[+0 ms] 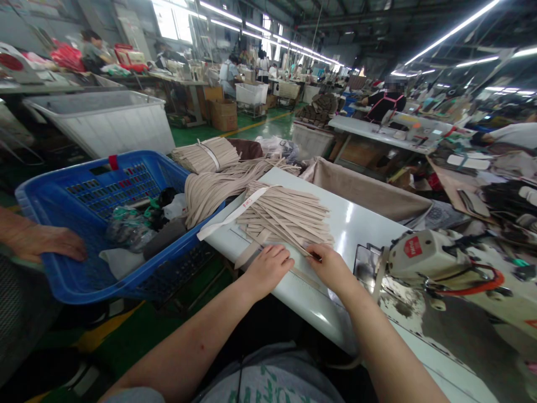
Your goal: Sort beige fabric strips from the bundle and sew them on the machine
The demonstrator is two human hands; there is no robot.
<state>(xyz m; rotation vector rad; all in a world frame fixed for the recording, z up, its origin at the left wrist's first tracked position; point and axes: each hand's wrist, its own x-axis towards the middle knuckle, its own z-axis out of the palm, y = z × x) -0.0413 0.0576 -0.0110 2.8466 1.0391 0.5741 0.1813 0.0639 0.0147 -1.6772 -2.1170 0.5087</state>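
A fanned bundle of beige fabric strips (289, 215) lies on the white sewing table (361, 224), with a white band (235, 211) bearing red marks across its left end. My right hand (333, 270) pinches the near end of one strip at the bundle's front edge. To its left, my left hand (268, 271) rests flat on the table over loose strips, its fingers close together; part of what lies beneath is hidden. Just right of my right hand is the sewing machine (423, 257).
A blue basket (96, 288) with plastic bags stands at the left, another person's hand (50, 242) on its rim. More strips (222, 187) and a tied bundle (205, 155) lie by it. Beyond the table is a fabric-lined bin (361, 187); a white tub (109, 120) is behind the basket.
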